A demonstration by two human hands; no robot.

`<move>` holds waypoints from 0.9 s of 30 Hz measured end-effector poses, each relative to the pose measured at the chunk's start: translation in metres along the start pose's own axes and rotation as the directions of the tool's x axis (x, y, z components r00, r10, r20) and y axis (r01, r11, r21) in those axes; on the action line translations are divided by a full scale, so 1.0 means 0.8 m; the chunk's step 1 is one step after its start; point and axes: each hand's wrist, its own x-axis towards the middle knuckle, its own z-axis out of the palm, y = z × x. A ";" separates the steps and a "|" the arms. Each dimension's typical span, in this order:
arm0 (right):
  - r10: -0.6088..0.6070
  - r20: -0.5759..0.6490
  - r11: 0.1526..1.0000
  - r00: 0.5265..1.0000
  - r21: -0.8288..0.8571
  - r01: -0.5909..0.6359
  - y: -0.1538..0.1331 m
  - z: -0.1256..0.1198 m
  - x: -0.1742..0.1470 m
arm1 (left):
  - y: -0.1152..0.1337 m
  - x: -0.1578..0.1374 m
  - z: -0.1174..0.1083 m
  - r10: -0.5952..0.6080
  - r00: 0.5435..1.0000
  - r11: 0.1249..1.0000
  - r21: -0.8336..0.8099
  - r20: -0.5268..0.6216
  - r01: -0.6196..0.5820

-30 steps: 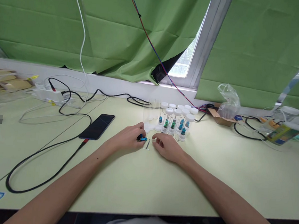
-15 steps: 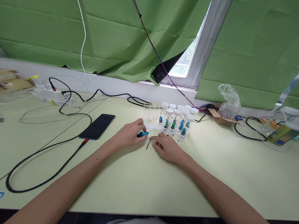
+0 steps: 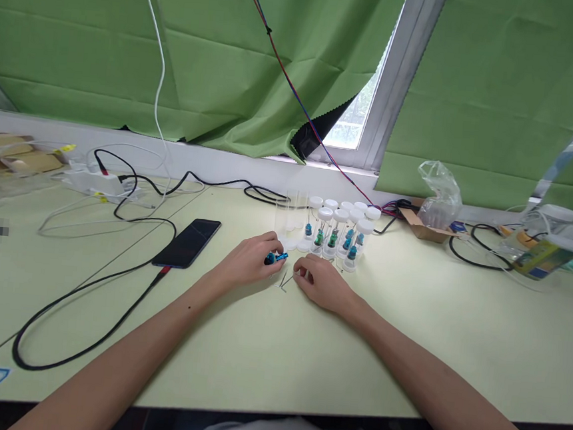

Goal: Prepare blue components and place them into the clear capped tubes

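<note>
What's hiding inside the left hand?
A small blue piece pokes out from the fingers of the left hand. The hand covers whatever is under its palm, so I can't tell if anything else is in there.

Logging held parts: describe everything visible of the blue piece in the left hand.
The blue piece looks small and glossy, material uncertain: a slim bright end points rightward from a darker, bulkier part. The left hand pinches it, near thin metallic rods. Finer detail is too small to tell.
</note>
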 end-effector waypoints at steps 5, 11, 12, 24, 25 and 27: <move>0.007 0.004 1.000 1.000 0.007 -0.007 0.000 -0.001 0.002 | 0.003 0.000 -0.001 0.004 1.000 0.999 -0.033 -0.014 -0.004; 0.011 -0.007 1.000 1.000 0.005 -0.011 0.005 0.003 0.002 | 0.004 0.000 0.002 -0.010 1.000 0.998 -0.069 -0.009 0.009; 0.014 -0.008 1.000 1.000 0.005 -0.014 0.006 0.004 0.002 | 0.005 0.000 0.002 -0.012 1.000 0.997 -0.074 -0.008 0.011; 0.072 -0.035 0.997 0.997 -0.036 -0.073 0.011 0.004 0.004 | 0.009 -0.001 0.002 -0.009 1.000 0.995 -0.099 0.012 0.010; 0.074 -0.036 0.996 0.997 -0.039 -0.075 0.010 0.004 0.004 | 0.009 -0.001 0.002 -0.012 1.000 0.995 -0.104 0.011 0.013; 0.075 -0.037 0.996 0.996 -0.044 -0.077 0.010 0.003 0.004 | 0.010 -0.001 0.004 -0.020 1.000 0.992 -0.126 0.004 0.020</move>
